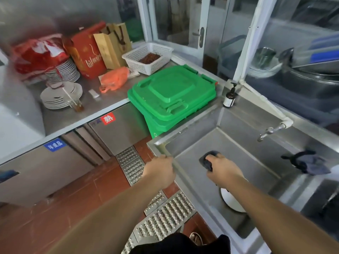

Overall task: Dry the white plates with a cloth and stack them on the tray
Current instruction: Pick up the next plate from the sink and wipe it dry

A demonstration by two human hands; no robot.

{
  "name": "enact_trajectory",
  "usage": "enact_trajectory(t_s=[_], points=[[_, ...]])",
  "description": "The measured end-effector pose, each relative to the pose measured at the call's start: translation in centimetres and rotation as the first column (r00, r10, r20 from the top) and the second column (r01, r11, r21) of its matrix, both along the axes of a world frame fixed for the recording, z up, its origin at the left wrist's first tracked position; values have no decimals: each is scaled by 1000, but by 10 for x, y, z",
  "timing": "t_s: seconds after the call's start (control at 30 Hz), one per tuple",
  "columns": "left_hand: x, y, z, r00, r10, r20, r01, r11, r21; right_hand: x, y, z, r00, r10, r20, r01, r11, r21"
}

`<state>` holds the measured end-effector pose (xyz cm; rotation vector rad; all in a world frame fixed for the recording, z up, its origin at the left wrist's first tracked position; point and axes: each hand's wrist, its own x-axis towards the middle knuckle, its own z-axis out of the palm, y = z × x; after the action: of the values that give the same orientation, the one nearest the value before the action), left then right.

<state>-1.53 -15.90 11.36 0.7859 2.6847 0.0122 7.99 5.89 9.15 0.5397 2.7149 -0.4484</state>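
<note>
Sink [244, 143], stainless steel, deep rectangular basin with brushed walls, held the work. Right hand [222, 170] was inside it, fingers curled round a dark wadded cloth [208, 159], soft and crumpled. One white plate [232, 200], round, glossy, lay flat on the basin floor just behind and below that hand, toward the person, largely hidden by the forearm; the right hand was plainly the nearer. Left hand [159, 170] gripped the sink's near-left rim, fingers folded over the edge, carrying nothing else. Second dark cloth [308, 163] hung limp over the far right rim. More white plates [61, 95], stacked, stood well apart on the steel tabletop [110, 105] to the left, beside a green plastic bin [172, 90]. No tray could be made out.
</note>
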Motion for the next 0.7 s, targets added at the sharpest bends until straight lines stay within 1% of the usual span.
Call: enact_trajectory(t_s=[0.2, 0.33, 0.4, 0.53, 0.63, 0.7], points=[[-39, 55, -12, 995, -89, 46, 90, 996, -17, -14, 38, -16, 994, -95, 46, 97, 994, -46], [-69, 90, -34, 974, -204, 101, 209, 977, -45, -20, 55, -32, 972, -219, 88, 227, 970, -83], [-86, 109, -47, 957, -266, 114, 272, 961, -46, -25, 61, -38, 954, -289, 83, 295, 952, -80], [-126, 140, -65, 907, -390, 163, 401, 915, -41, -40, 71, -46, 889, -453, 67, 457, 888, -57], [-155, 161, -74, 856, -469, 217, 478, 878, 12, -48, 73, -49, 825, -559, 84, 564, 824, -59], [-172, 173, -78, 830, -509, 228, 517, 855, 27, -52, 72, -51, 775, -627, 79, 632, 772, -66]])
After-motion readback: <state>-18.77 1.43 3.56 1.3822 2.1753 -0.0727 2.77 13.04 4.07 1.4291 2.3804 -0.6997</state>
